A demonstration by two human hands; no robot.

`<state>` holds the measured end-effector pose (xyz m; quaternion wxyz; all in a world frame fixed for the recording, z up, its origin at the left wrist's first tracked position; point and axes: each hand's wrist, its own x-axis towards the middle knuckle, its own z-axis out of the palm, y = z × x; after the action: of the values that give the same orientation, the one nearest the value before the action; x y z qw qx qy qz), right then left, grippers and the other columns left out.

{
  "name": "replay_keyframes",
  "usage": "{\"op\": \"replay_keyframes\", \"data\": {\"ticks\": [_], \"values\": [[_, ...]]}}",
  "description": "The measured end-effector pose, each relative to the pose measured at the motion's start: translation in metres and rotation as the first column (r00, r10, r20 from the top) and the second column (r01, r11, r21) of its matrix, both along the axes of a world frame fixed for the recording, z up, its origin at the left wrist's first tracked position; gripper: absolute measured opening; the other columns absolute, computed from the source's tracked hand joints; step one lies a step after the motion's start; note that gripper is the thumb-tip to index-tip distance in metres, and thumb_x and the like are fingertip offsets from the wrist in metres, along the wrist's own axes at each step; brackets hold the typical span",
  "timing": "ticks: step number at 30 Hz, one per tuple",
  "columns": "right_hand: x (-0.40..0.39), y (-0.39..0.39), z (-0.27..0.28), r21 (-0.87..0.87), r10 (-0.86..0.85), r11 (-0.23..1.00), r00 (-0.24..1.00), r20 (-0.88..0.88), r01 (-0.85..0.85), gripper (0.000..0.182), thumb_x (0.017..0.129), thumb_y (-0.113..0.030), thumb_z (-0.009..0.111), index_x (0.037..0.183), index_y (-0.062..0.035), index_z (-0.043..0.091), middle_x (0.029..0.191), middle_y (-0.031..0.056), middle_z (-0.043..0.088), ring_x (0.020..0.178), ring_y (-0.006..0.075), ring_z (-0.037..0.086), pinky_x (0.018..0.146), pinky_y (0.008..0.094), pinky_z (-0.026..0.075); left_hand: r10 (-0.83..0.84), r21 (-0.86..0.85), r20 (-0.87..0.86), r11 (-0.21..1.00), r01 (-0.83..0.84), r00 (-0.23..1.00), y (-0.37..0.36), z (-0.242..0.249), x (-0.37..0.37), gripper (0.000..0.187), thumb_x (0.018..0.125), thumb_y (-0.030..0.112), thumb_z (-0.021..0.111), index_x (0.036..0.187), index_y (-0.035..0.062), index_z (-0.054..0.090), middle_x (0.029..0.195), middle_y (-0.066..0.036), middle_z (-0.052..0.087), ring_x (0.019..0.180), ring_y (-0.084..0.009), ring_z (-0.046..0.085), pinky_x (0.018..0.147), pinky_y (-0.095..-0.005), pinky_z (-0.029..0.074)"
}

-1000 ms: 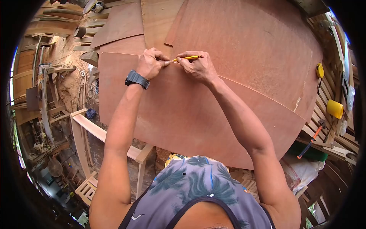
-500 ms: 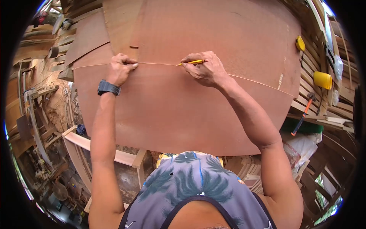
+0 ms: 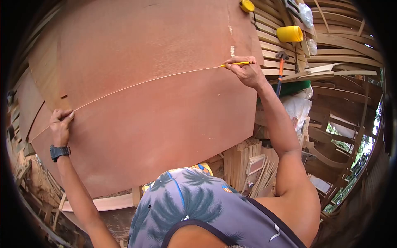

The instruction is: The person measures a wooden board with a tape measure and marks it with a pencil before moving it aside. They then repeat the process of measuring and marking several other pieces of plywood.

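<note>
A large reddish-brown plywood sheet (image 3: 165,111) lies flat in front of me, crossed by a thin pale line (image 3: 140,84). At the left, my left hand (image 3: 60,122), with a dark watch on its wrist, pinches at the line near its left part. Toward the sheet's right edge my right hand (image 3: 247,73) holds a yellow pencil (image 3: 240,63), its tip on the line. Whether the line is a string or an edge is hard to tell.
Right of the sheet are a yellow tape measure (image 3: 247,5), a yellow container (image 3: 289,34) and a hammer (image 3: 281,70) on wooden slats (image 3: 271,53). Wood strips (image 3: 240,163) stand below the sheet's near edge. A wooden frame piece (image 3: 103,203) is at the lower left.
The view has turned to the right. My right hand with the pencil has moved right along the line, far from my left hand, which still pinches near the left part.
</note>
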<state>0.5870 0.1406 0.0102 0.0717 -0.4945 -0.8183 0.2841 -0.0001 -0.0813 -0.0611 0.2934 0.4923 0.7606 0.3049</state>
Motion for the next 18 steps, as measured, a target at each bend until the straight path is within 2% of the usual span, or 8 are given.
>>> {"op": "replay_keyframes", "data": {"ticks": [3, 6, 10, 12, 14, 15, 17, 18], "values": [[0.023, 0.007, 0.001, 0.071, 0.018, 0.997, 0.999, 0.029, -0.021, 0.019, 0.086, -0.019, 0.062, 0.091, -0.0048, 0.073, 0.082, 0.0131, 0.072, 0.074, 0.0251, 0.070, 0.069, 0.0322, 0.055, -0.002, 0.001, 0.052, 1.000, 0.002, 0.999, -0.003, -0.008, -0.009, 0.008, 0.079, 0.000, 0.071, 0.086, -0.0032, 0.070, 0.084, -0.003, 0.053, 0.080, -0.0141, 0.053, 0.073, -0.0270, 0.043], [0.025, 0.006, 0.007, 0.080, -0.065, 0.995, 0.993, 0.102, 0.057, 0.018, 0.085, -0.020, 0.062, 0.090, -0.0070, 0.074, 0.079, 0.0131, 0.071, 0.072, 0.0265, 0.070, 0.067, 0.0332, 0.055, -0.012, -0.009, 0.066, 1.000, 0.013, 0.998, -0.003, -0.008, -0.010, 0.007, 0.079, -0.002, 0.070, 0.085, -0.0026, 0.069, 0.086, -0.003, 0.054, 0.081, -0.0135, 0.053, 0.074, -0.0256, 0.043], [0.034, 0.009, 0.001, 0.136, -0.066, 0.990, 0.986, 0.156, 0.045, 0.018, 0.083, -0.021, 0.063, 0.090, -0.0101, 0.075, 0.077, 0.0132, 0.071, 0.072, 0.0292, 0.069, 0.067, 0.0344, 0.055, 0.000, -0.014, 0.063, 1.000, 0.001, 0.998, -0.001, -0.006, -0.007, 0.006, 0.079, -0.002, 0.070, 0.085, -0.0028, 0.069, 0.086, -0.003, 0.053, 0.081, -0.0133, 0.053, 0.074, -0.0256, 0.043], [0.027, 0.008, 0.007, 0.190, -0.131, 0.979, 0.951, 0.280, 0.079, 0.018, 0.082, -0.023, 0.062, 0.089, -0.0122, 0.075, 0.075, 0.0134, 0.070, 0.071, 0.0315, 0.068, 0.066, 0.0360, 0.055, 0.009, -0.006, 0.061, 1.000, -0.009, 0.998, -0.001, -0.005, -0.007, 0.006, 0.079, -0.002, 0.070, 0.085, -0.0028, 0.069, 0.086, -0.003, 0.053, 0.081, -0.0131, 0.053, 0.073, -0.0257, 0.043], [0.026, 0.008, 0.007, 0.193, -0.122, 0.979, 0.948, 0.295, 0.066, 0.017, 0.082, -0.022, 0.062, 0.087, -0.0128, 0.075, 0.075, 0.0139, 0.070, 0.072, 0.0323, 0.068, 0.067, 0.0379, 0.055, -0.029, -0.021, -0.053, 0.999, 0.028, 0.998, -0.001, -0.003, -0.006, 0.006, 0.079, -0.001, 0.071, 0.084, -0.0035, 0.069, 0.086, -0.003, 0.053, 0.080, -0.0138, 0.053, 0.071, -0.0266, 0.043], [0.026, 0.009, 0.007, 0.193, -0.114, 0.980, 0.944, 0.310, 0.054, 0.017, 0.081, -0.021, 0.061, 0.086, -0.0135, 0.075, 0.075, 0.0144, 0.069, 0.072, 0.0331, 0.068, 0.068, 0.0398, 0.055, -0.024, -0.022, -0.055, 1.000, 0.023, 0.998, 0.000, -0.001, -0.004, 0.006, 0.079, -0.001, 0.071, 0.084, -0.0035, 0.069, 0.086, -0.003, 0.053, 0.080, -0.0138, 0.053, 0.071, -0.0266, 0.043], [0.019, 0.007, 0.010, 0.230, -0.095, 0.973, 0.925, 0.368, 0.008, 0.017, 0.080, -0.020, 0.060, 0.084, -0.0129, 0.075, 0.075, 0.0148, 0.069, 0.073, 0.0339, 0.068, 0.069, 0.0416, 0.055, 0.056, -0.008, 0.134, 0.998, -0.056, 0.989, 0.001, 0.002, 0.004, 0.008, 0.078, 0.002, 0.071, 0.084, -0.0036, 0.069, 0.082, -0.005, 0.055, 0.077, -0.0169, 0.054, 0.069, -0.0290, 0.044], [0.012, 0.005, 0.008, 0.261, -0.078, 0.965, 0.905, 0.419, -0.037, 0.017, 0.079, -0.020, 0.060, 0.082, -0.0124, 0.074, 0.074, 0.0151, 0.069, 0.073, 0.0347, 0.067, 0.070, 0.0433, 0.054, 0.011, -0.003, 0.058, 1.000, -0.011, 0.998, 0.003, 0.005, 0.006, 0.010, 0.077, 0.003, 0.072, 0.084, -0.0032, 0.070, 0.080, -0.006, 0.056, 0.075, -0.0188, 0.055, 0.069, -0.0303, 0.044]]}}
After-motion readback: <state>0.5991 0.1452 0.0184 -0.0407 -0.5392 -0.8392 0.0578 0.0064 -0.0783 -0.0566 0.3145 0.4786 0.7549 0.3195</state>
